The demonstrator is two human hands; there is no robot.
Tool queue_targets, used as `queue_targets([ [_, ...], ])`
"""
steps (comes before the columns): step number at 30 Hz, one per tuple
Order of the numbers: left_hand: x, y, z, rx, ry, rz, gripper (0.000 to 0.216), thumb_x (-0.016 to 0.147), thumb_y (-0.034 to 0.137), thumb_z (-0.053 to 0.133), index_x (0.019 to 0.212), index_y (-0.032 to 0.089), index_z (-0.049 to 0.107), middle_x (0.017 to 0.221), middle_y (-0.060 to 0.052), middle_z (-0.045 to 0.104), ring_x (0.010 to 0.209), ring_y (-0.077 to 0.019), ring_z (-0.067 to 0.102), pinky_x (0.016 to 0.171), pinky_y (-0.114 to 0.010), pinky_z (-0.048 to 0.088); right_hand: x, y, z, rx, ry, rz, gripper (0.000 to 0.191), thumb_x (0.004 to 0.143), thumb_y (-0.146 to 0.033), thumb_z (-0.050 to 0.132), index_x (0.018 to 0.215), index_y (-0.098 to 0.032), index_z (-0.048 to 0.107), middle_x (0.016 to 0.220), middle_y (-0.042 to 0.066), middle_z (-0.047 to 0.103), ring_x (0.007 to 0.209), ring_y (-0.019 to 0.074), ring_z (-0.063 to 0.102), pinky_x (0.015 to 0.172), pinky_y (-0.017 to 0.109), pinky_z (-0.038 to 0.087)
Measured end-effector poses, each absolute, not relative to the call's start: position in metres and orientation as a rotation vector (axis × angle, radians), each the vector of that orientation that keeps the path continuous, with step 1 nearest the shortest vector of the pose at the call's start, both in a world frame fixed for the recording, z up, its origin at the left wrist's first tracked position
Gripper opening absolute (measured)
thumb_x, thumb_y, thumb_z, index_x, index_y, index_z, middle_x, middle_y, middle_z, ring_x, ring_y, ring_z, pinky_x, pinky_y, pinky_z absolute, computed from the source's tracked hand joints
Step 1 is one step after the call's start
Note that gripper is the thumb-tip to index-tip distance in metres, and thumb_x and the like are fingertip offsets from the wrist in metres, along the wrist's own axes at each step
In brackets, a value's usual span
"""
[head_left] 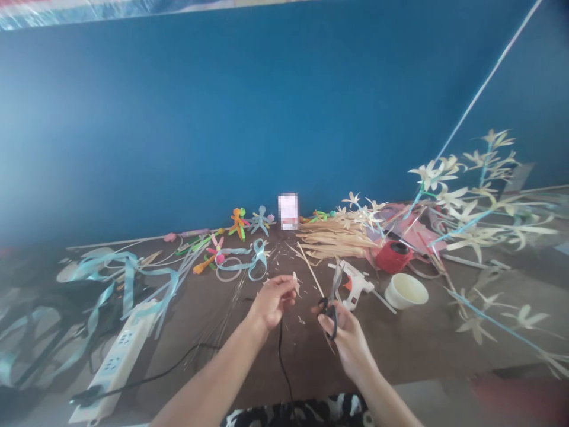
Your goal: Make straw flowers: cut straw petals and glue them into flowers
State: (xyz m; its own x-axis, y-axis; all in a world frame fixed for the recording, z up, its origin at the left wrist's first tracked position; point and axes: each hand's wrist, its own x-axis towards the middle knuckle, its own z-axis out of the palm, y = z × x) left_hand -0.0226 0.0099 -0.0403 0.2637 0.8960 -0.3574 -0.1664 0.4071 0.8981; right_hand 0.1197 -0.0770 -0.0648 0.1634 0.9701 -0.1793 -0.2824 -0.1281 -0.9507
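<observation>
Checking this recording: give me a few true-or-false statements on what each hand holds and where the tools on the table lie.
1. The right hand holds scissors. True.
2. A white cup stands to the right of the glue gun. True.
3. The left hand grips the glue gun. False: it pinches a pale strip; the glue gun lies on the table.
4. The power strip lies on the right side of the table. False: it lies on the left, among blue ribbons.
</observation>
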Motion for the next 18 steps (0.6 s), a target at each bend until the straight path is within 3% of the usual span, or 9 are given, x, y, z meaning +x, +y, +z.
queue_targets([
  [4, -0.012, -0.008, -0.031, 0.695, 0.94, 0.924, 0.019, 0.058, 0.026, 0.065, 0.069, 0.015, 0.055, 0.061, 0.002, 0.056, 0.053, -0.0069, 0.051, 0.048, -0.017, 0.037, 0.107, -0.06, -0.05, -1.038, -0.829, 1.235, 0.032, 0.065, -0.035, 0.063, 0.087, -0.019, 0.046, 0.083, 0.003, 0.056, 0.073, 0.0141, 0.052, 0.059, 0.021, 0.041],
  [8, -0.009, -0.016, -0.029, 0.723, 0.992, 0.987, 0.021, 0.056, 0.021, 0.065, 0.071, 0.016, 0.052, 0.059, 0.004, 0.054, 0.05, -0.0062, 0.049, 0.042, -0.015, 0.03, 0.1, -0.053, -0.045, -1.053, -0.837, 1.213, 0.036, 0.063, -0.036, 0.065, 0.085, -0.021, 0.041, 0.074, -0.001, 0.053, 0.063, 0.0115, 0.051, 0.051, 0.019, 0.039],
  [11, -0.011, -0.017, -0.028, 0.759, 1.008, 1.0, 0.036, 0.055, 0.018, 0.064, 0.089, 0.019, 0.052, 0.062, 0.005, 0.053, 0.049, -0.0058, 0.047, 0.039, -0.014, 0.027, 0.101, -0.05, -0.049, -1.089, -0.879, 1.2, 0.03, 0.065, -0.034, 0.063, 0.079, -0.019, 0.04, 0.066, -0.003, 0.05, 0.055, 0.0082, 0.046, 0.048, 0.018, 0.035],
  [15, -0.017, -0.017, -0.024, 0.87, 1.013, 0.956, 0.052, 0.058, 0.019, 0.062, 0.108, 0.022, 0.047, 0.064, 0.004, 0.051, 0.053, -0.0071, 0.048, 0.041, -0.014, 0.029, 0.105, -0.047, -0.051, -1.075, -0.929, 1.245, 0.024, 0.068, -0.029, 0.059, 0.074, -0.019, 0.038, 0.061, -0.005, 0.047, 0.051, 0.0063, 0.042, 0.046, 0.017, 0.032],
  [18, -0.023, -0.016, -0.02, 1.063, 1.062, 0.931, 0.047, 0.059, 0.018, 0.059, 0.106, 0.019, 0.052, 0.061, 0.003, 0.052, 0.052, -0.0081, 0.047, 0.044, -0.016, 0.032, 0.109, -0.044, -0.05, -1.068, -0.964, 1.28, 0.024, 0.066, -0.025, 0.06, 0.074, -0.019, 0.039, 0.061, -0.005, 0.047, 0.05, 0.0059, 0.042, 0.044, 0.016, 0.031],
])
